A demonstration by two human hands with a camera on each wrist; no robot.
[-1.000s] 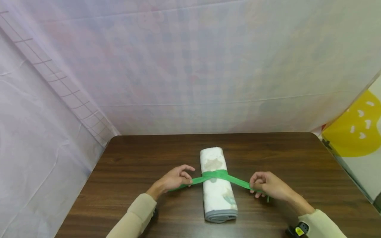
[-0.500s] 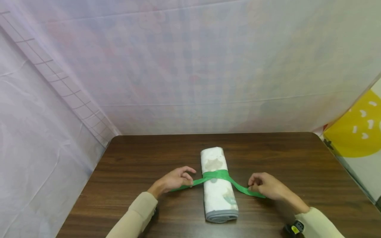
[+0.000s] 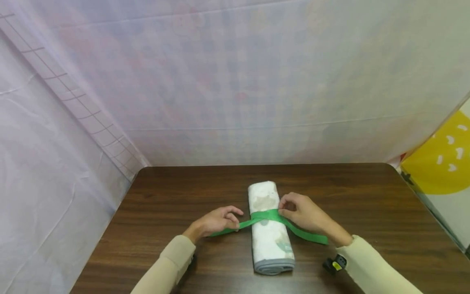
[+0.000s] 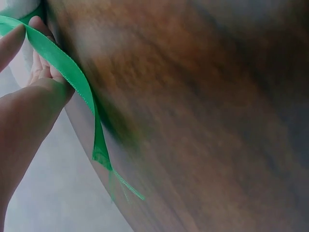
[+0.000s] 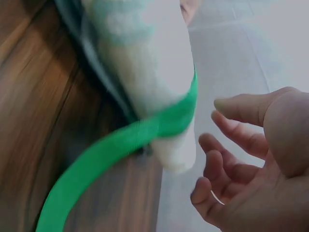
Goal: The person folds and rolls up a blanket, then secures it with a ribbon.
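Observation:
A rolled white cloth (image 3: 273,245) with grey edging and faint printed shapes lies lengthwise on the table. Round its middle runs a green ribbon (image 3: 268,215), crossed on top, with a tail out to each side. At the left my left hand (image 3: 214,221) pinches one tail between thumb and fingers; in the left wrist view the ribbon (image 4: 72,77) hangs past the hand to a frayed end. My right hand (image 3: 304,212) is beside the roll's right side, close to the ribbon's crossing. The right wrist view shows this hand (image 5: 246,164) with bent, spread fingers and nothing between them.
The dark wooden table (image 3: 183,183) reaches back to a pale patterned curtain (image 3: 235,81). Another white sheet (image 3: 44,163) hangs on the left. A yellow printed shape (image 3: 440,163) is beyond the table's right edge.
My right hand has let go of the right ribbon tail, which now lies slack on the table, and has moved left to the roll. The left hand stays almost where it was.

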